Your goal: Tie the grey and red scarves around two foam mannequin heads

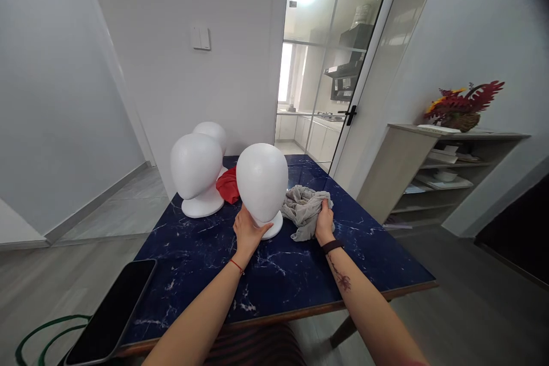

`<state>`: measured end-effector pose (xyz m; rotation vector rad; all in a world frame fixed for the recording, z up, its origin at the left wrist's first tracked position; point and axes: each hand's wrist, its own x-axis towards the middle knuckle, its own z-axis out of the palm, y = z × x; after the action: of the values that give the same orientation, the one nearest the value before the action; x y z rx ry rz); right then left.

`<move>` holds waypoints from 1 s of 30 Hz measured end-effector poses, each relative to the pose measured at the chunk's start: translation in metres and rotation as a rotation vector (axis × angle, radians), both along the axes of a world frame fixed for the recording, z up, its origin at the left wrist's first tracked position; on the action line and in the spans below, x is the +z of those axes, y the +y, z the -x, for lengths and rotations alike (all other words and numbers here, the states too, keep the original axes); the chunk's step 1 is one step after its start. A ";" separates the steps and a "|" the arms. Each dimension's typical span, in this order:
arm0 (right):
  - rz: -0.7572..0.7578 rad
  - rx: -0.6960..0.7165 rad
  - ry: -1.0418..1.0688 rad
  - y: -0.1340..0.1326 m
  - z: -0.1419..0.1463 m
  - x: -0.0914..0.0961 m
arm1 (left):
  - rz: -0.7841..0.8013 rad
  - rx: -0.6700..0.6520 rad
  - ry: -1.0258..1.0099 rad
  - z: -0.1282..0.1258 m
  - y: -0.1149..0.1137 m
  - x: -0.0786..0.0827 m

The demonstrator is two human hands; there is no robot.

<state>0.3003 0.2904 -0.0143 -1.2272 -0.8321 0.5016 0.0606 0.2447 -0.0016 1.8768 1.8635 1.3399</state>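
Plainly, grey cloth (302, 211) in fingers (325, 207), foliage (485, 95) in basket (465, 122)

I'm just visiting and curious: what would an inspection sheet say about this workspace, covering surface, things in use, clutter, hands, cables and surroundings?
Surface: dark blue, white-veined tabletop.
Things in use: smooth white mannequin head, upright on its round base; crumpled, thin grey cloth beside it.
Clutter: another white head, a third one behind it; bunched red fabric; flat, black-screened rectangular device, near-left corner.
Hands: left hand grasps the front head low, around the neck; right hand grips the cloth.
Cables: looped green cord beside the device; connection unclear.
Surroundings: glass-paned door, grey shelf unit, red-and-yellow plant arrangement.
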 end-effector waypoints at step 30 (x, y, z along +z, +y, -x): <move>0.045 -0.198 0.049 -0.146 0.068 0.047 | 0.221 -0.554 -0.347 -0.003 -0.134 0.017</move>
<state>0.2326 0.1445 0.0326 -1.3180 -0.6527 0.3896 0.0636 0.1106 0.0158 1.7292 1.1530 1.1218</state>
